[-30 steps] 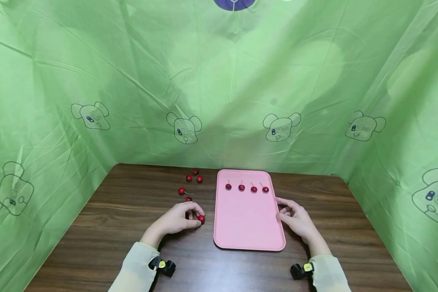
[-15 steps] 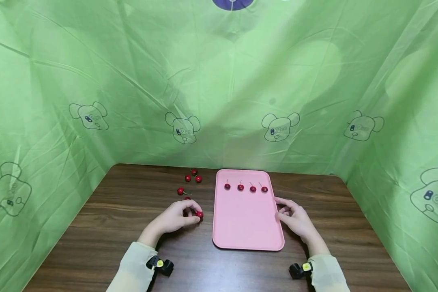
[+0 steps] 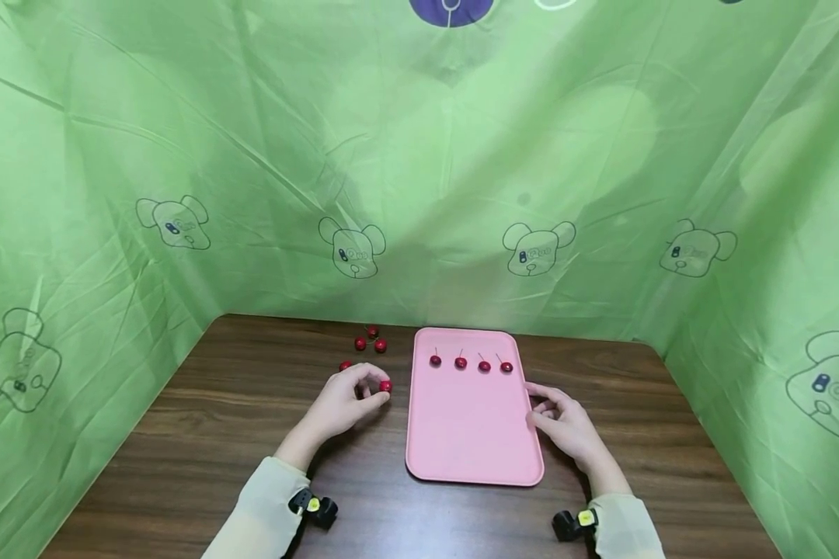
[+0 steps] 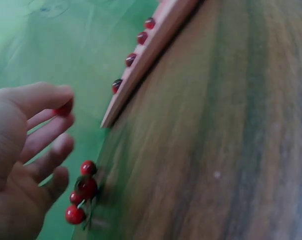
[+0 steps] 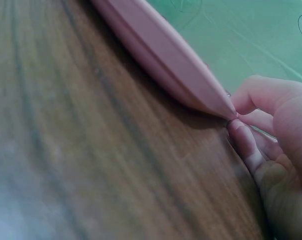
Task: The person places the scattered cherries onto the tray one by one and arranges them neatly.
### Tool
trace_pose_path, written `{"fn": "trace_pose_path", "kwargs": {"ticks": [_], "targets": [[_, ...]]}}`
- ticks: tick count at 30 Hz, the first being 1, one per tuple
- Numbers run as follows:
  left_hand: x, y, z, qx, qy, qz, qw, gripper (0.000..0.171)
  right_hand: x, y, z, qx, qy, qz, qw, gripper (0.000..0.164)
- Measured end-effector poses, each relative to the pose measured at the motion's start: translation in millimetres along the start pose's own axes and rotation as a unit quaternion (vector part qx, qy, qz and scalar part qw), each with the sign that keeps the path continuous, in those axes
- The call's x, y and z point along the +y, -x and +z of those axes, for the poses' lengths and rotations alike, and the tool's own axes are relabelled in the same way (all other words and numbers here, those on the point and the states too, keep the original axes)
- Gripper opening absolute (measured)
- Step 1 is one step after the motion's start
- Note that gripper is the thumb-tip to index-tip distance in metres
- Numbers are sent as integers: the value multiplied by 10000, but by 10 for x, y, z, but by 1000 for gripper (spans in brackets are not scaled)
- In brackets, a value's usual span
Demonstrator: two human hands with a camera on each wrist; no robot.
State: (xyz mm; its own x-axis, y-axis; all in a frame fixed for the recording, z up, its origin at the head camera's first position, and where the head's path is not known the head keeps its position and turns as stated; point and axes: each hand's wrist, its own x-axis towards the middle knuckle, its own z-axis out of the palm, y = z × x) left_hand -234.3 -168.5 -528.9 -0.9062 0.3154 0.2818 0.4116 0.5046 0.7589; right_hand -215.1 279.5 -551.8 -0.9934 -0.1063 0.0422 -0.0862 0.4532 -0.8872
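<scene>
With thumb and fingertips, my left hand (image 3: 344,398) pinches a red cherry (image 3: 386,386) above the table, left of the pink tray (image 3: 475,435). The left wrist view shows that cherry (image 4: 64,107) partly covered by a finger. Along the tray's far end lies a row of several cherries (image 3: 461,362), stems pointing away. My right hand (image 3: 566,423) rests its fingertips and thumb against the tray's right edge, thumb and forefinger spaced apart along it. Beyond my left hand are three loose cherries (image 3: 381,345), and another cherry (image 3: 346,365) is half hidden behind the knuckles.
The brown wooden table (image 3: 203,435) carries the tray and cherries. A green curtain (image 3: 447,194) with printed bear heads stands behind and on both sides of it. Each sleeve has a small black camera (image 3: 566,525) strapped at the wrist.
My left hand has moved away from me, up the table, with the cherry in its fingers. It now covers one loose cherry. The right hand and the tray stay in place.
</scene>
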Motion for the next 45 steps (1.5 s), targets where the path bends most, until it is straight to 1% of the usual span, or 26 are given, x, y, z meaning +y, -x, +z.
{"fn": "trace_pose_path", "kwargs": {"ticks": [4,6,8,12,16,22,25,30,34,39,45], "targets": [[55,-82,38,479,-231,335,9980,22,16,1,10,17,-55,-10,10000,57],[96,-130,45,587,-239,448,9970,21,25,3,7,19,-6,5,10000,57],[143,-182,48,625,-234,547,9963,20,29,4,3,45,47,42,10000,57],[222,-287,58,608,-272,599,9960,18,33,-3,-3,60,120,70,9999,57],[291,-381,86,560,-319,603,9961,18,42,-22,-6,27,153,-16,9999,56],[385,-499,169,434,-276,502,9974,17,47,-26,1,25,53,-38,10000,57],[417,-538,218,449,-238,469,9976,17,48,-21,2,15,58,-60,10000,57],[480,-600,313,528,-169,489,9973,18,56,-17,-11,-9,129,-30,9999,57],[531,-677,402,565,-156,462,9972,18,55,-16,-24,-33,113,-33,9999,56],[592,-783,516,437,-137,383,9982,18,65,-24,-16,-13,73,-29,10000,55],[637,-897,670,333,-150,431,9984,20,62,-19,-1,-4,9,-80,10000,54]]}}
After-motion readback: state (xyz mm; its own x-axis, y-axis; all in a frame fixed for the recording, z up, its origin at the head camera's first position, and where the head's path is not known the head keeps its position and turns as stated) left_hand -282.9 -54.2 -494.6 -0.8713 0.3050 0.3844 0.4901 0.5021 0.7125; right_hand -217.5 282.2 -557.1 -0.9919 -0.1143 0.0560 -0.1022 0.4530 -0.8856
